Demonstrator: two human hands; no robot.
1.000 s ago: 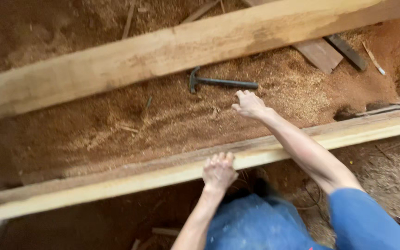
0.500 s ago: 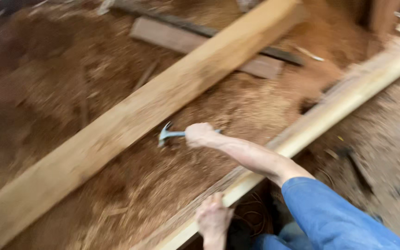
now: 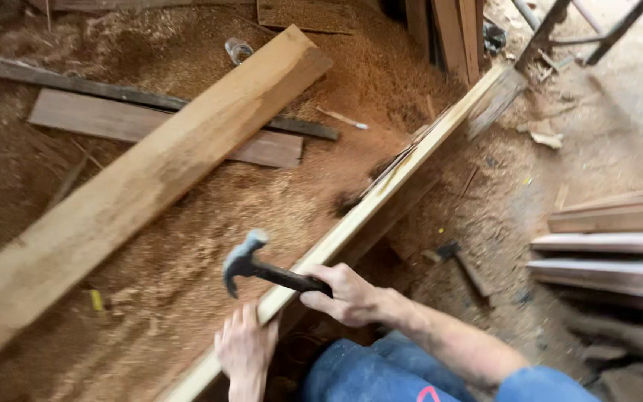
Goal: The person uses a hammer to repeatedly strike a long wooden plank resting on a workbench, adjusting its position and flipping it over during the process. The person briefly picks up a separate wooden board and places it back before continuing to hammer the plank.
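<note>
**Hammer in my right hand, left hand flat on the long strip**

My right hand (image 3: 347, 296) is closed tight around the dark handle of the hammer (image 3: 262, 269), fingers wrapped fully round it near the end. The hammer's head points left and hangs above the sawdust (image 3: 210, 223), just beside the long wooden strip (image 3: 381, 193). That strip runs on a slant from the lower middle up toward the upper right, and the handle crosses over its edge.

My left hand (image 3: 245, 348) rests open on the near end of the strip, fingers spread and pointing up along it, holding nothing. It lies just below the hammer head.

To the left a broad plank (image 3: 135, 193) lies slantwise across the sawdust, with a darker board (image 3: 113, 123) half under it. My knee in blue jeans (image 3: 366, 372) shows at the bottom. A stack of boards (image 3: 612, 246) sits at the right.
</note>
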